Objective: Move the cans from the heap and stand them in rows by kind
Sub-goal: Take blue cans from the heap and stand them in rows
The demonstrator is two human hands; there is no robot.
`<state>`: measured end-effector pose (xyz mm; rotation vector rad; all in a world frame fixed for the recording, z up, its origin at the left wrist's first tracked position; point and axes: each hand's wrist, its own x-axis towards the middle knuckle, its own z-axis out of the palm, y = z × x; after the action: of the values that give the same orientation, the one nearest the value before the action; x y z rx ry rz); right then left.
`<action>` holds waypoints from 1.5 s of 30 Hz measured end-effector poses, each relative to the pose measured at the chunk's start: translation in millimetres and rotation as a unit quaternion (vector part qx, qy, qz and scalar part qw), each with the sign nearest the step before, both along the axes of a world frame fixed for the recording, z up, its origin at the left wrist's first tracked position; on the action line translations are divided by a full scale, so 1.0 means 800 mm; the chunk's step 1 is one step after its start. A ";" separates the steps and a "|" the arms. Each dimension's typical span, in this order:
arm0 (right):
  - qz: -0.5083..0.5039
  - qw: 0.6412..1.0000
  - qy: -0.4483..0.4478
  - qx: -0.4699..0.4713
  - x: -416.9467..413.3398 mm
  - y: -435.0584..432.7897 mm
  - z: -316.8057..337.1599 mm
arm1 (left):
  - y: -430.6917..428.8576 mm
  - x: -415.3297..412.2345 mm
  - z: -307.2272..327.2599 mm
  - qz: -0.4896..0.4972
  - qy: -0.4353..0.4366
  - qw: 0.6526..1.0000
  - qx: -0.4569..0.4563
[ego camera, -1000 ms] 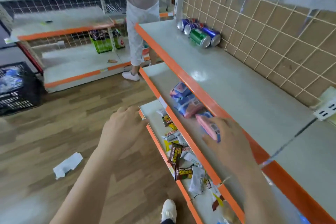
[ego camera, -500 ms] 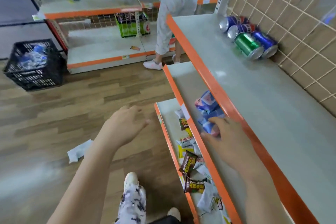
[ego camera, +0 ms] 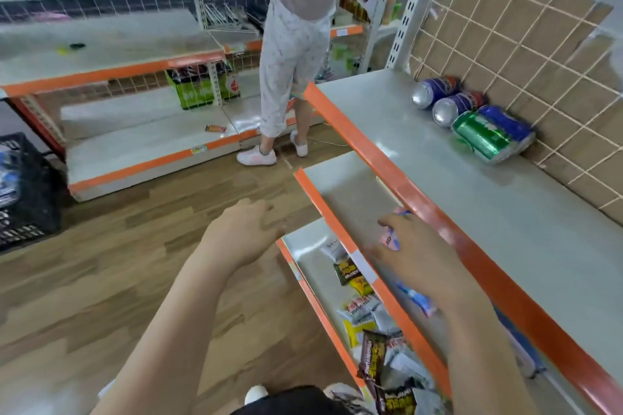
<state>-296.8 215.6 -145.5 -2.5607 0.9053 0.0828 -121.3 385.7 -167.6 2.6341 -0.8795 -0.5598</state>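
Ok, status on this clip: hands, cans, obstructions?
Left hand open, free. Right hand at pink packet, grip unclear. Cans lying heaped on top shelf, untouched. Nothing blocking them.

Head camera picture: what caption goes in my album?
Four cans lie heaped on the top shelf, none standing yet.

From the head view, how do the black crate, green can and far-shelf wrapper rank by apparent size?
1. black crate, partly out of frame
2. green can
3. wrapper
The wrapper lies farther off, which shrinks it.
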 end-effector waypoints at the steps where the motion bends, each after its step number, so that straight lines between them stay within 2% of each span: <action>1: -0.012 1.000 -0.003 -0.004 0.006 -0.004 0.000 | -0.004 0.012 0.002 -0.001 -0.003 1.000 -0.010; 7: -0.094 0.994 -0.024 -0.053 0.045 -0.055 0.006 | -0.058 0.071 0.006 -0.026 -0.010 0.996 -0.085; 14: -0.120 0.988 -0.067 -0.076 0.115 -0.148 0.010 | -0.181 0.133 0.022 -0.128 -0.066 0.987 -0.078; 21: -0.190 0.974 -0.102 -0.065 0.144 -0.236 0.014 | -0.303 0.188 0.053 -0.191 -0.111 0.971 -0.096; 32: -0.318 0.929 -0.156 -0.106 0.124 -0.305 0.024 | -0.464 0.189 0.045 -0.335 -0.082 0.936 -0.070; 40: -0.386 0.906 -0.125 -0.119 0.142 -0.330 0.028 | -0.569 0.192 0.055 -0.419 -0.060 0.899 -0.109; 45: -0.427 0.898 -0.042 -0.101 0.154 -0.356 0.033 | -0.624 0.191 0.055 -0.448 -0.030 0.886 -0.116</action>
<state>-173.5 -69.3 -118.9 -2.0731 1.9850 -0.3927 31.3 -113.6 -123.9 1.9138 -2.0463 -0.5156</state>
